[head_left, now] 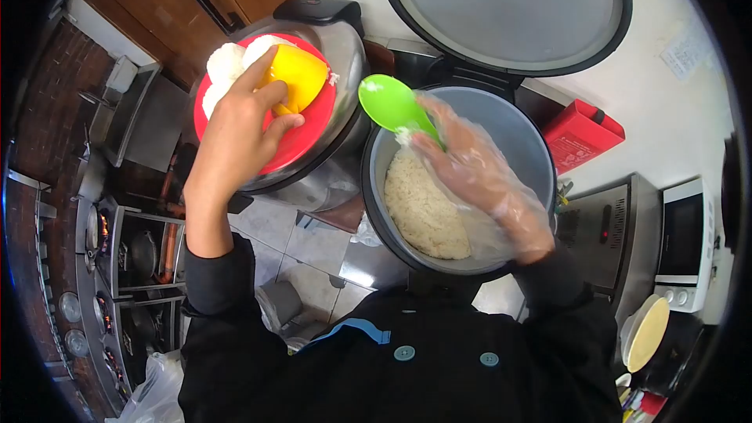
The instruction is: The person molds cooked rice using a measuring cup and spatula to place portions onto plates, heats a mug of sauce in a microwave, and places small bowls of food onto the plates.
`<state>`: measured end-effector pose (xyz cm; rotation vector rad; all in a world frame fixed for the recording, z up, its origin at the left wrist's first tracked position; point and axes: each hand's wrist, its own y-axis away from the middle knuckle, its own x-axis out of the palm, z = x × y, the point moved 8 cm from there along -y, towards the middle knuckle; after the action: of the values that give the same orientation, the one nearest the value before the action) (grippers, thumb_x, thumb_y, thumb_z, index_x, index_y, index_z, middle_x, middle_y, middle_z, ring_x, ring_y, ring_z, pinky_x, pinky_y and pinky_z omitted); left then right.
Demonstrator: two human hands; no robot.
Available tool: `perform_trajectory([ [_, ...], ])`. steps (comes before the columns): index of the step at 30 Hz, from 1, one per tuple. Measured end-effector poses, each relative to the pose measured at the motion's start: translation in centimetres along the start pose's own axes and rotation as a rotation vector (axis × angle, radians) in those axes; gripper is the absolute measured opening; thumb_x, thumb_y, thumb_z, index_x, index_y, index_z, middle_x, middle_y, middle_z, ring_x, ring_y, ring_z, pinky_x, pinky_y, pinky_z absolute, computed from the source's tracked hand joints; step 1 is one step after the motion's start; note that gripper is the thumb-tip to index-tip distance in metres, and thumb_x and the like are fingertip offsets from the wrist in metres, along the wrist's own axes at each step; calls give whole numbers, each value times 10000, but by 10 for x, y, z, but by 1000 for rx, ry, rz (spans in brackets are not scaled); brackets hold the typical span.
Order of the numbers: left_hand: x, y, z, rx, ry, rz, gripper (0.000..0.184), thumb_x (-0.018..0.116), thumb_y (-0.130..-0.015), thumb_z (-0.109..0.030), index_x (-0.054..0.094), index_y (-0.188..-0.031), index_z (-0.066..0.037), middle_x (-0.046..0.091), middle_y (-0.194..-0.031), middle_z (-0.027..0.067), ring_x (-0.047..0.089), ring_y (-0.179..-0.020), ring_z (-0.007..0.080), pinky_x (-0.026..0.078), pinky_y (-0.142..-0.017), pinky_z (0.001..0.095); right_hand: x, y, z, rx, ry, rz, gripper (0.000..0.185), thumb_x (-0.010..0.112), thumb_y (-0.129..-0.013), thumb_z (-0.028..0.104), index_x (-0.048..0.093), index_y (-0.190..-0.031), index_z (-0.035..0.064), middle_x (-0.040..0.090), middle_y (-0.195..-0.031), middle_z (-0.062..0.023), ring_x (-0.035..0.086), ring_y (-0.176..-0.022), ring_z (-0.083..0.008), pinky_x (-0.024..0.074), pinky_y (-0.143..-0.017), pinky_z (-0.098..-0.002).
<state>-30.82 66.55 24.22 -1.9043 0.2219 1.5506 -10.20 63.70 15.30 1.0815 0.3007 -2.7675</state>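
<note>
My bare left hand (249, 113) has its fingers closed on a yellow cup (301, 77), which rests tilted over a red plate (313, 121). Mounds of white rice (225, 64) sit beside the cup on the plate's far left part. The plate lies on the closed lid of a steel cooker (345, 47). My right hand (470, 160), in a clear plastic glove, grips a green spoon (388, 100) with some grains on it, above the open rice cooker (513, 121). Cooked rice (423, 211) fills part of the pot's left and lower side.
The open cooker's raised lid (505, 8) stands behind the pot. A red box (583, 137) is on the wall at right, with a steel appliance (603, 223) and a white microwave (681, 243) below it. Stoves with pans (142, 254) stand at far left; a grey bin (282, 301) is on the floor.
</note>
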Motion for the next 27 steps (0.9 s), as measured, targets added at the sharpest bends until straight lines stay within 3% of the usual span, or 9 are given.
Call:
perform_trajectory([
  [4,-6,3,-6,-17,-7,-12,239,730,-689,-112,614,-832,40,471,-1290,234,572,-1011,389,476,-838,397,4,-23,7,73,14,-1,499,508,-902,273,348,-1329,73,576,-1082,-258,532,-1026,-430,398,-878,-460],
  [6,-20,7,-13,7,-70,-156,236,729,-687,-109,615,-831,39,473,-1285,237,574,-1009,386,474,-842,388,4,-25,5,84,19,-29,500,505,-902,278,348,-1330,73,584,-1061,-260,535,-1018,-431,397,-879,-461],
  [12,4,-1,-11,29,-65,19,246,723,-685,-103,632,-862,41,481,-1271,250,575,-1013,379,466,-868,380,7,-19,-1,75,-46,0,496,525,-898,265,363,-1325,71,575,-1089,-261,527,-1048,-424,395,-904,-429],
  [15,2,-3,-9,61,-80,-28,256,719,-685,-97,633,-879,46,480,-1274,249,576,-1014,377,467,-869,387,14,-20,-9,0,-39,-77,496,490,-886,312,357,-1302,77,580,-1076,-262,545,-996,-433,401,-859,-485],
  [18,-8,-2,5,-87,7,-35,228,731,-684,-98,576,-792,30,448,-1336,206,506,-1135,393,419,-936,386,16,-30,-7,-100,-81,-143,477,495,-884,299,376,-1284,66,580,-1073,-262,548,-998,-424,411,-856,-476],
  [21,-28,0,1,-36,-34,-115,226,719,-692,-100,628,-856,27,477,-1292,229,569,-1026,380,466,-858,388,19,-39,-2,-40,-85,-81,489,555,-884,266,401,-1299,57,563,-1126,-247,532,-1068,-390,406,-909,-404],
  [24,-55,8,-3,-8,-35,-258,218,729,-691,-110,608,-816,22,498,-1273,220,572,-1034,370,460,-868,374,11,-37,17,59,60,-62,466,546,-878,227,412,-1292,60,591,-1060,-232,548,-1008,-404,422,-873,-403],
  [26,-66,21,3,-92,17,-307,209,721,-715,-130,630,-852,-1,519,-1284,165,526,-1164,291,406,-963,387,-2,-28,48,-137,280,-199,442,494,-831,112,415,-1230,-60,622,-809,-218,616,-764,-378,475,-673,-448],
  [27,-65,26,2,-91,18,-305,209,721,-715,-130,630,-852,-1,519,-1284,165,526,-1164,291,406,-963,387,-3,-24,51,-135,279,-198,442,494,-831,112,415,-1230,-60,622,-809,-218,616,-764,-378,475,-673,-448],
])
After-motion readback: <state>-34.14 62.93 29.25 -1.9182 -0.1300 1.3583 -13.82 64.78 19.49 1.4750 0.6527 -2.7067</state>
